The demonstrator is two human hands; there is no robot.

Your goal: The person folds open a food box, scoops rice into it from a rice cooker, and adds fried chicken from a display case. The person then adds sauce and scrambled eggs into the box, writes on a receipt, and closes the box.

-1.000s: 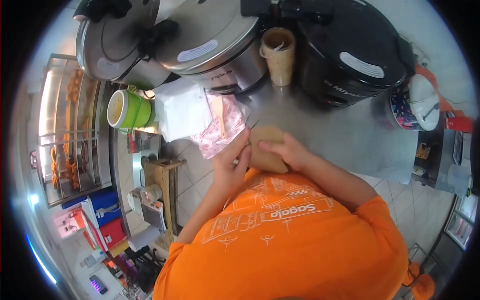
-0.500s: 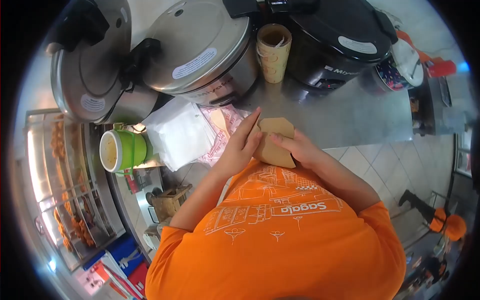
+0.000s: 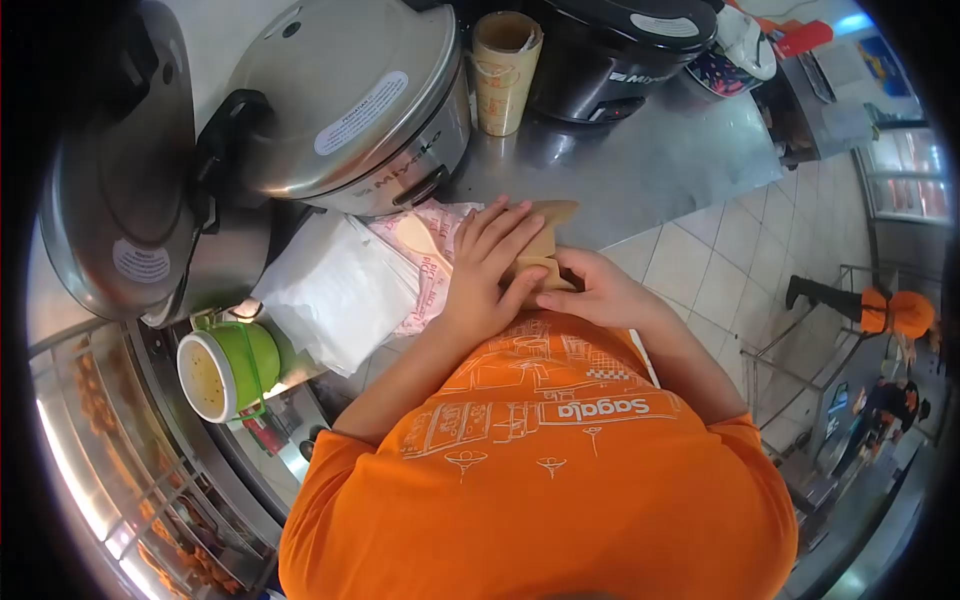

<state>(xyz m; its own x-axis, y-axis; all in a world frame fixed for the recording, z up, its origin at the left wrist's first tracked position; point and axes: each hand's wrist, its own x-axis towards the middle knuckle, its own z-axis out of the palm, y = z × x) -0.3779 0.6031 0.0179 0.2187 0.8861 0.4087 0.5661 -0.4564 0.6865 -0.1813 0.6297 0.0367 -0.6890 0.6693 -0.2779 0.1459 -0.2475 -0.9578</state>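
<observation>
A brown cardboard piece (image 3: 543, 243), partly folded, is held between my two hands close to my orange shirt. My left hand (image 3: 492, 268) lies over its left side, fingers pressed together on it. From the right, my right hand (image 3: 592, 285) grips its lower edge with the thumb on top. Just left of my left hand, a wooden spoon (image 3: 422, 242) rests on pink-printed paper (image 3: 436, 290). White sheets of paper (image 3: 340, 285) lie beside these. My fingers hide part of the cardboard.
Large silver cookers (image 3: 345, 100) stand behind the papers, and a black cooker (image 3: 610, 65) is behind the steel table (image 3: 640, 180). Between them is a tan cup-like roll (image 3: 503, 75). A green container (image 3: 235, 365) sits at left. A person in orange (image 3: 895, 312) is far right.
The view has turned, and the cookers and papers appear lower and further left. My left hand has moved over the cardboard, which now looks more folded.
</observation>
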